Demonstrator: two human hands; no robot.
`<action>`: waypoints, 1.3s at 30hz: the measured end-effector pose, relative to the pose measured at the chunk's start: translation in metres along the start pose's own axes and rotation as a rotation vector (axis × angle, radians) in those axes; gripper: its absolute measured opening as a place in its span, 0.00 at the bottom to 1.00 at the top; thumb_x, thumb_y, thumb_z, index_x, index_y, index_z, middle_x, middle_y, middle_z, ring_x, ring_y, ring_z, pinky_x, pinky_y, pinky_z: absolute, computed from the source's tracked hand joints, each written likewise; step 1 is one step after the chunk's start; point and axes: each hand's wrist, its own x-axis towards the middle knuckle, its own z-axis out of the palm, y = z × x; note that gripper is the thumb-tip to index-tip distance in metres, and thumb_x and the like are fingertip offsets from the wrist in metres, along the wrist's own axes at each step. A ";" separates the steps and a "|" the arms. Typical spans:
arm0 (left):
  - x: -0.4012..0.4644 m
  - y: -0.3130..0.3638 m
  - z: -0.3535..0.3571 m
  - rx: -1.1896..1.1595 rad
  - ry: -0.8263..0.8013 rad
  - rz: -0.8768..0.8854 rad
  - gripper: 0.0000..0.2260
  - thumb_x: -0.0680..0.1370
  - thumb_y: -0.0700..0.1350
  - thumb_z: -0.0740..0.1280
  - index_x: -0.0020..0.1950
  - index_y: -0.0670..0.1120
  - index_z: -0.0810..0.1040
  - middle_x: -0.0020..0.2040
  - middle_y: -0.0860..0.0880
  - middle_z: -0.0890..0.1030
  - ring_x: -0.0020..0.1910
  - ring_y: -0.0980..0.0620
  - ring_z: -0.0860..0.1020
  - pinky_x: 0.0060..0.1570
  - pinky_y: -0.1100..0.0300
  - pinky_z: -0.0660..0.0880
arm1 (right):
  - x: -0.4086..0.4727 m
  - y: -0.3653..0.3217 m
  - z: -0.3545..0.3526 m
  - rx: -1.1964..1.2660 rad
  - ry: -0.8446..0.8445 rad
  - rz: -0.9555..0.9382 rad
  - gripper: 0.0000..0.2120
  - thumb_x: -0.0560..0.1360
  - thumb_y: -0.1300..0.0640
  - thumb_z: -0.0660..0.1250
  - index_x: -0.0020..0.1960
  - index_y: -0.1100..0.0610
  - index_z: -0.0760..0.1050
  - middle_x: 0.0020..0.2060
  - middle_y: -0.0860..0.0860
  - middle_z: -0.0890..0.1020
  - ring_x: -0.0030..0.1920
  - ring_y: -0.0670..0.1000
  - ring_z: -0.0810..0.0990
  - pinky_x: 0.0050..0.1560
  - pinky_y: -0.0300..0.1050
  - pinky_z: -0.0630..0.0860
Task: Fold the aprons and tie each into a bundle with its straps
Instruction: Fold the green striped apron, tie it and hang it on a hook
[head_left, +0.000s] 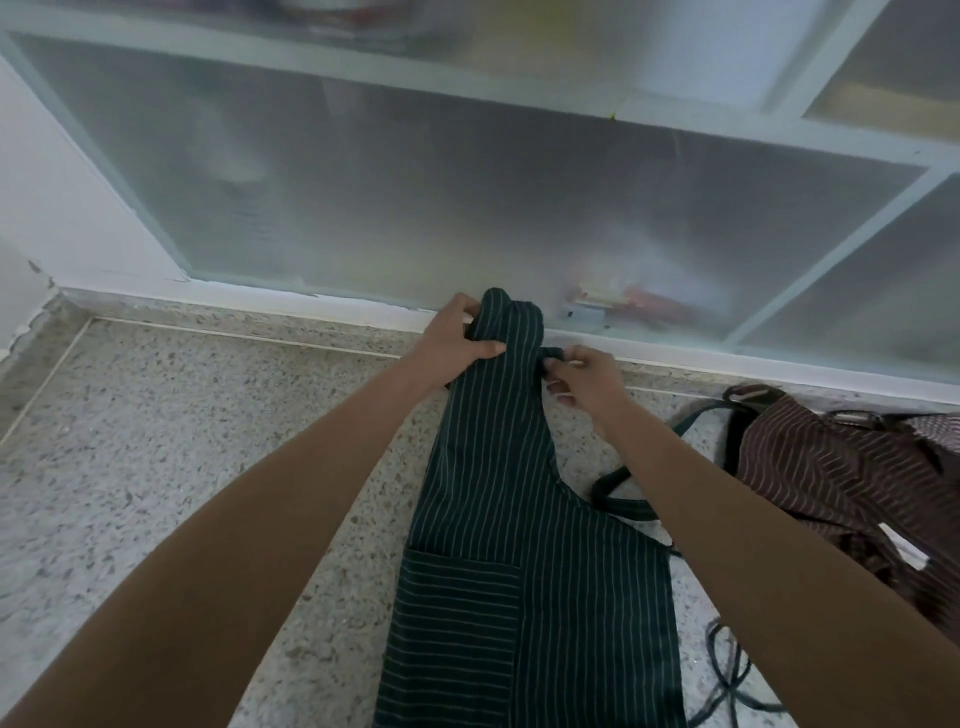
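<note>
The green striped apron is gripped at its top, toward 12 o'clock, by the left hand; its strap is pinched by the right hand, both arms outstretched.

Items behind the frosted panel, beyond both hands, stay blurred (only reddish smudges); the brown apron is cut off at right.

A dark green pinstriped apron lies lengthwise at centre frame, while a brown striped apron sits, seemingly crumpled, at right.
</note>
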 end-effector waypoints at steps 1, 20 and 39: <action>-0.004 0.002 -0.002 -0.043 0.026 -0.002 0.17 0.73 0.37 0.71 0.56 0.45 0.66 0.56 0.41 0.78 0.53 0.44 0.79 0.54 0.49 0.77 | 0.000 -0.004 -0.003 -0.011 0.003 -0.045 0.11 0.76 0.62 0.67 0.36 0.56 0.70 0.33 0.52 0.76 0.33 0.47 0.73 0.36 0.39 0.71; -0.071 0.044 -0.009 -0.212 0.099 0.162 0.19 0.70 0.33 0.72 0.57 0.46 0.74 0.45 0.45 0.80 0.44 0.52 0.80 0.40 0.66 0.78 | -0.063 -0.051 -0.047 -0.374 -0.281 -0.258 0.10 0.77 0.50 0.65 0.52 0.56 0.77 0.55 0.52 0.80 0.49 0.45 0.79 0.57 0.43 0.74; -0.085 0.053 -0.016 0.300 0.070 0.191 0.09 0.73 0.45 0.72 0.45 0.41 0.77 0.40 0.50 0.76 0.41 0.52 0.74 0.40 0.62 0.69 | -0.080 -0.057 -0.046 -0.678 -0.411 -0.088 0.17 0.73 0.55 0.70 0.58 0.54 0.68 0.51 0.53 0.77 0.45 0.49 0.77 0.38 0.42 0.69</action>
